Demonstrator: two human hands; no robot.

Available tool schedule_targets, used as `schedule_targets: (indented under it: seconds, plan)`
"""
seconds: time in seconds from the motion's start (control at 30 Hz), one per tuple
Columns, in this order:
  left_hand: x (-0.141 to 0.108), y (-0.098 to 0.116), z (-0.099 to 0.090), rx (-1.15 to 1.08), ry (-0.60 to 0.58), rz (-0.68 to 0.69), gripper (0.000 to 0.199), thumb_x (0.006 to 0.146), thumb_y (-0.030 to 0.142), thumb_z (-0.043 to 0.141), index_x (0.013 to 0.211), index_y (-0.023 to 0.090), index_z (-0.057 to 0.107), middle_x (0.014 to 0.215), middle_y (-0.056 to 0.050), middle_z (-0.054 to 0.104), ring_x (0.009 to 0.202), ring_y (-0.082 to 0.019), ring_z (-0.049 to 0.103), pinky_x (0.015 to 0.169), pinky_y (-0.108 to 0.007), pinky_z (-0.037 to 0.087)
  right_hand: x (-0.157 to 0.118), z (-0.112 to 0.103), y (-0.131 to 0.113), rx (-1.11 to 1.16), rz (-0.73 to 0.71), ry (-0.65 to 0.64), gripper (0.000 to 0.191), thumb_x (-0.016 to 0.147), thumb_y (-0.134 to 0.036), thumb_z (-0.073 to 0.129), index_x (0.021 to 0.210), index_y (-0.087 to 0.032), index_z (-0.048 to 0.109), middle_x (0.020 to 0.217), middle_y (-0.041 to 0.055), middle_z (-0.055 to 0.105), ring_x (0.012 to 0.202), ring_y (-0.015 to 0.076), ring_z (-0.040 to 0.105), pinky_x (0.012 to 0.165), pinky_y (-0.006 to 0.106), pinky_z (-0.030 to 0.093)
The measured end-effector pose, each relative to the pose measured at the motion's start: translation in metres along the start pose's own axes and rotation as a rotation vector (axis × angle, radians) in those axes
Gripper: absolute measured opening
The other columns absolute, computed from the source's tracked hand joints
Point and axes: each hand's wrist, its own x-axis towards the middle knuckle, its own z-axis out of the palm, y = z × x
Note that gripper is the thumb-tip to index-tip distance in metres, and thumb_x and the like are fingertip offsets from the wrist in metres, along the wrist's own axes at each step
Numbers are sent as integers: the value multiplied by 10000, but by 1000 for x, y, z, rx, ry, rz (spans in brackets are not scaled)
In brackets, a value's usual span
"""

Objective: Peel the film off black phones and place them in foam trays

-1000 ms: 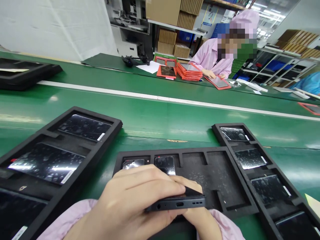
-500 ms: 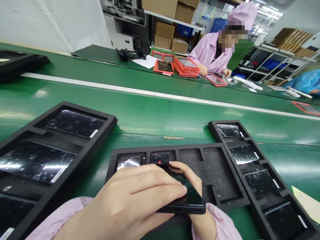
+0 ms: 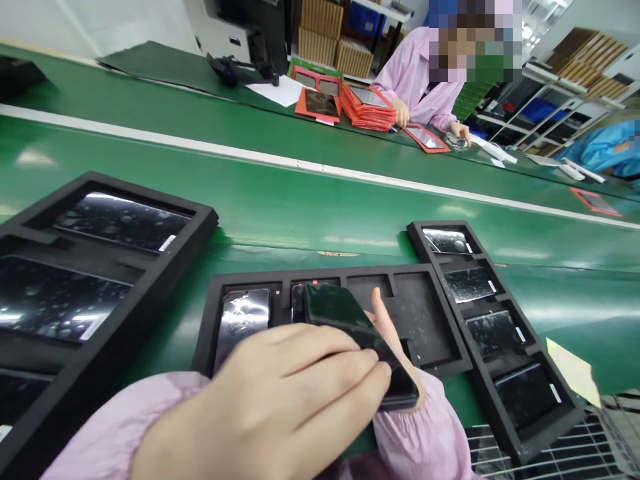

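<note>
My left hand point(image 3: 265, 393) has its fingers laid across the dark glossy face of a smartphone point(image 3: 333, 307); its thumb is hidden below. The phone is tilted, its lower end towards me on the right. Behind its right side is my right hand point(image 3: 387, 327), with the thumb raised off the edge and the other fingers hidden under the phone. Beneath both hands lies a black foam tray point(image 3: 425, 313). A film-covered phone point(image 3: 245, 313) sits in its left slot, and another phone point(image 3: 298, 303) shows partly in the slot beside it.
Black trays with film-covered screens flank me, one left point(image 3: 200, 217) and one right point(image 3: 530, 367). A yellow sheet point(image 3: 573, 370) lies by the right tray, above a wire rack point(image 3: 575, 453). Across the green bench point(image 3: 280, 213), a co-worker point(image 3: 410, 73) handles red-framed panels beside a red stack point(image 3: 367, 110).
The phone has turned and tipped up, its far end now higher over the tray. My right thumb has lifted off its edge. The camera view has shifted slightly.
</note>
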Motion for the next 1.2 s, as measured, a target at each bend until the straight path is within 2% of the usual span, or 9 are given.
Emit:
schedule_targets:
  seconds: [0.07, 0.13, 0.2, 0.43, 0.53, 0.73, 0.97, 1.1, 1.2]
  plan:
    - [-6, 5, 30, 88, -166, 22, 257, 1030, 105, 485, 1060, 110, 740, 1019, -47, 799, 927, -197, 741, 809, -317, 611, 3, -3, -3, 62, 120, -1, 500, 941, -719, 642, 985, -230, 737, 847, 75, 790, 844, 256, 771, 656, 362, 640]
    - [-19, 9, 54, 157, -331, -7, 142, 968, 184, 664, 1044, 117, 763, 1119, -92, 796, 1049, -246, 747, 972, -370, 614, 4, -8, -7, 111, 212, 19, 459, 855, -682, 753, 967, -238, 718, 887, 62, 801, 860, 254, 773, 698, 376, 646]
    - [-33, 12, 65, 125, -562, -95, 280, 875, 305, 817, 1091, 133, 776, 1267, -159, 757, 1196, -320, 718, 1034, -445, 606, 6, -17, -12, 130, 274, 65, 500, 748, -633, 840, 988, -219, 697, 949, 55, 809, 877, 256, 775, 758, 385, 648]
    - [-20, 22, 38, -68, -980, -461, 556, 930, 257, 750, 1453, 114, 628, 1576, -248, 493, 1463, -394, 532, 1225, -540, 460, 11, -73, -19, -60, 327, 356, 654, 632, -729, 822, 1011, -211, 697, 942, 52, 801, 896, 286, 761, 762, 371, 599]
    - [-5, 22, 36, -136, -1212, -592, 650, 902, 171, 762, 1508, 66, 551, 1593, -292, 404, 1506, -438, 452, 1246, -603, 408, 13, -75, -15, -187, 348, 303, 599, 587, -660, 870, 942, -198, 733, 961, 75, 807, 953, 316, 744, 833, 408, 579]
    - [0, 18, 42, -222, -1177, -714, 659, 875, 161, 785, 1481, 22, 567, 1561, -319, 437, 1471, -447, 497, 1249, -596, 403, 13, -49, -8, -257, 361, 145, 521, 581, -592, 886, 894, -191, 773, 929, 85, 807, 937, 318, 734, 902, 425, 551]
    - [20, -8, 48, -352, -891, -942, 581, 977, 258, 663, 1453, -55, 549, 1389, -370, 612, 1319, -519, 606, 1096, -675, 484, 8, -49, -7, -46, 259, 349, 628, 663, -756, 771, 935, -191, 732, 913, 80, 793, 845, 256, 716, 781, 366, 574]
    - [8, -23, 73, -793, -790, -1002, 267, 1033, 331, 524, 1074, 124, 688, 1079, -151, 787, 1066, -317, 768, 961, -449, 615, 3, -46, -5, 83, 194, 501, 599, 690, -719, 759, 993, -204, 722, 957, 65, 791, 925, 235, 712, 871, 365, 579]
    - [-6, -30, 89, -1097, -775, -1093, 183, 978, 285, 495, 1005, 142, 607, 1016, -125, 776, 964, -232, 788, 799, -307, 638, 0, -42, -4, 145, 163, 567, 540, 673, -633, 797, 999, -207, 729, 1019, 61, 792, 982, 229, 711, 930, 367, 576]
